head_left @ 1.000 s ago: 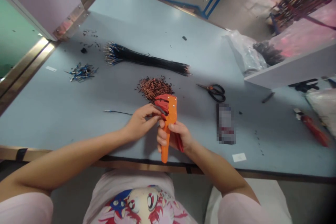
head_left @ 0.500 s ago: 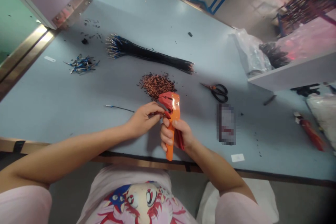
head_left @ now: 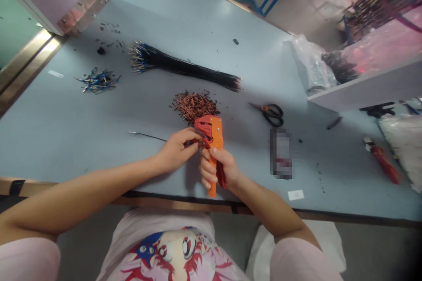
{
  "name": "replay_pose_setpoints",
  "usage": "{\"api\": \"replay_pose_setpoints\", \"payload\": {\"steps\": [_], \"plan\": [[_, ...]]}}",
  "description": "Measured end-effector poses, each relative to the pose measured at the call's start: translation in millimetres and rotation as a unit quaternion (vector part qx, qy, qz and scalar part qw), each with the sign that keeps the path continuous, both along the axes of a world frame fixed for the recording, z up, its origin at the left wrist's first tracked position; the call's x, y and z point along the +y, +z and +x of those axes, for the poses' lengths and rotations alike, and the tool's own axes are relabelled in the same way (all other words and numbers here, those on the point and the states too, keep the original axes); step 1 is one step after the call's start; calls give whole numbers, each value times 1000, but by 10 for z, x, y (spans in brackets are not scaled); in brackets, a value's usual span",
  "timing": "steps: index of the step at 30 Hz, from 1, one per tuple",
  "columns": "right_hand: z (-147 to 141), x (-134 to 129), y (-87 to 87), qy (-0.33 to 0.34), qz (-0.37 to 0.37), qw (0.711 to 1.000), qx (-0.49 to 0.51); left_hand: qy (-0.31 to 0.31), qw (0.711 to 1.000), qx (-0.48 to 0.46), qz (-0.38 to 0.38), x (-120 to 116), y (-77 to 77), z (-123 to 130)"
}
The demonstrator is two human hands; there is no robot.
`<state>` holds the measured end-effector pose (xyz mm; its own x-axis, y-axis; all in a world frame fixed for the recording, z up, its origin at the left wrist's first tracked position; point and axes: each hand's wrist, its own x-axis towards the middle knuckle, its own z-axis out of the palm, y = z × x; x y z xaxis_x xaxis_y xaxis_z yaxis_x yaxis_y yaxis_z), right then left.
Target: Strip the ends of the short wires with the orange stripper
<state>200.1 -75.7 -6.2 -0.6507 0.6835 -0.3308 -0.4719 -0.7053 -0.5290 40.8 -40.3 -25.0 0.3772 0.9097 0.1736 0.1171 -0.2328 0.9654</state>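
Note:
My right hand (head_left: 219, 169) is wrapped round the handles of an orange and red wire stripper (head_left: 215, 134), its head pointing away from me. Beside the tool's jaws, my left hand (head_left: 180, 149) pinches a thin black wire (head_left: 150, 136). The wire's terminal end trails out to the left over the table, while its other end is hidden by my fingers and the stripper. Just beyond the tool head lies a heap of copper-coloured wire offcuts (head_left: 194, 105). Farther back rests a long bundle of black wires (head_left: 191, 68), with blue and metal terminals at its left end.
A small pile of blue-ended terminals (head_left: 99, 81) is at the left on the blue-grey table (head_left: 82, 140). To the right are black-handled scissors (head_left: 272, 113), a blurred-out object (head_left: 281, 153), a white label (head_left: 296, 195) and a red-handled tool (head_left: 384, 164). A shelf (head_left: 362, 90) juts in with plastic bags.
The whole view has shifted slightly, so things on the table sit a little farther left. Both hands keep their hold on the wire and the stripper, with hardly any movement between them.

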Motion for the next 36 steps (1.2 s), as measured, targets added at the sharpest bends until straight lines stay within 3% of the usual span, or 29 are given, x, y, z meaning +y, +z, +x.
{"api": "replay_pose_setpoints", "payload": {"steps": [7, 10, 14, 18, 20, 23, 25, 27, 31, 36], "plan": [[48, 91, -14, -15, -50, 999, 0, 15, 996, 90, -1, 52, 55, -15], [101, 188, 9, -29, -66, 997, -4, 26, 985, 163, 46, 128, 53, -80], [202, 280, 51, -53, -39, 998, -11, 78, 957, 248, 128, 300, 22, -222], [301, 312, 107, -84, 27, 995, -38, 132, 951, 255, 112, 401, 55, -314], [335, 323, 140, -102, 53, 991, -62, 105, 965, 228, 74, 373, 104, -315], [358, 339, 171, -122, 65, 987, -78, -30, 982, 185, -6, 266, 164, -264], [355, 347, 173, -128, 67, 987, -75, -79, 977, 196, -30, 206, 169, -219], [342, 349, 168, -133, 77, 985, -75, -45, 974, 221, -7, 193, 149, -192], [313, 331, 165, -137, 117, 978, -102, 81, 974, 195, 82, 273, 107, -215], [290, 258, 143, -35, 131, 980, -146, 169, 961, 169, 141, 343, 136, -285]]}}
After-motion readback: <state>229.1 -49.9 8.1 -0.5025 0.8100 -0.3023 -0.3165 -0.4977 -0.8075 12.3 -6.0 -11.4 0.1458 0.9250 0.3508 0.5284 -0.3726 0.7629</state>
